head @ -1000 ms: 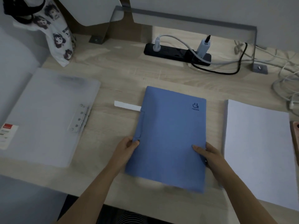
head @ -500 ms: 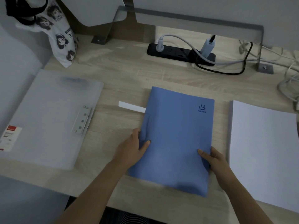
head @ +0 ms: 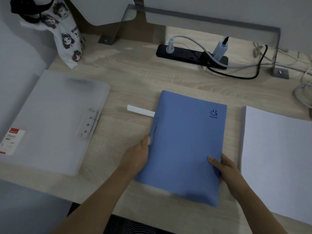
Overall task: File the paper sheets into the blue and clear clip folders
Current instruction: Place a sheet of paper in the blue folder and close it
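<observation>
One blue folder (head: pixel 185 146), one clear folder (head: pixel 50 122), one paper stack (head: pixel 278 157); left hand (head: pixel 136 157) and right hand (head: pixel 228 168) pinch the blue one's side edges

Dim, bluish cast; soft focus, wide-angle bend at edges.

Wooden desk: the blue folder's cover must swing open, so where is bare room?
The wooden desk is bare between the frosted clear clip folder and the blue clip folder, apart from a thin white strip, and in the band before the black power strip. Crowded rightward: the white paper stack sits close.
</observation>
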`<state>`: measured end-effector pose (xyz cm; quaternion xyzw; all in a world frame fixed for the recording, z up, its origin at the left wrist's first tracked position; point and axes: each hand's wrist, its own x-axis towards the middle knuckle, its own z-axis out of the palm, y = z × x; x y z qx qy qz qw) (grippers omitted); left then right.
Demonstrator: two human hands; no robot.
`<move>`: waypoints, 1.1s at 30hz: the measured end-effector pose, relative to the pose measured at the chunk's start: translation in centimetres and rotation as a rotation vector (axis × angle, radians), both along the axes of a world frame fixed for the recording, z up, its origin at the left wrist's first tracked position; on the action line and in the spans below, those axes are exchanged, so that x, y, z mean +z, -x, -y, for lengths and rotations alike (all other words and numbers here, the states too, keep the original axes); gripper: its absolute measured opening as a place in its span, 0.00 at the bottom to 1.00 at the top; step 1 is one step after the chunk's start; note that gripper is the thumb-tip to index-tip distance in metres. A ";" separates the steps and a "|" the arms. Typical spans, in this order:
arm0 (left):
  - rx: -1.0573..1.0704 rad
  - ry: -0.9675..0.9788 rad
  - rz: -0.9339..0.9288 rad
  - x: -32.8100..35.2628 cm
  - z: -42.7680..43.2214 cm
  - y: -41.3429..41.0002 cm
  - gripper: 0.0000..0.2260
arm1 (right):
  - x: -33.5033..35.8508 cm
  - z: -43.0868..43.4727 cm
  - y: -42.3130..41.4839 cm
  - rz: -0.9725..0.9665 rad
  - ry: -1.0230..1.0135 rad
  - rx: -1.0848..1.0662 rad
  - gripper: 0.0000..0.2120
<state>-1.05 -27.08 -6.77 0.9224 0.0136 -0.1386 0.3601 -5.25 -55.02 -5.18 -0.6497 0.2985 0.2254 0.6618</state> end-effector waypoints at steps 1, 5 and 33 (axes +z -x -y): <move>-0.026 -0.060 0.021 0.2 -0.1 -0.1 0.14 | 0.0 0.1 0.1 0.002 0.000 0.003 0.14; 0.151 -0.064 -0.058 0.3 0.9 0.7 0.13 | -0.2 0.2 0.1 0.013 0.000 0.020 0.11; -0.062 -0.446 0.265 -0.5 1.0 -4.2 0.29 | -0.2 0.0 0.7 0.106 -0.174 -0.055 0.43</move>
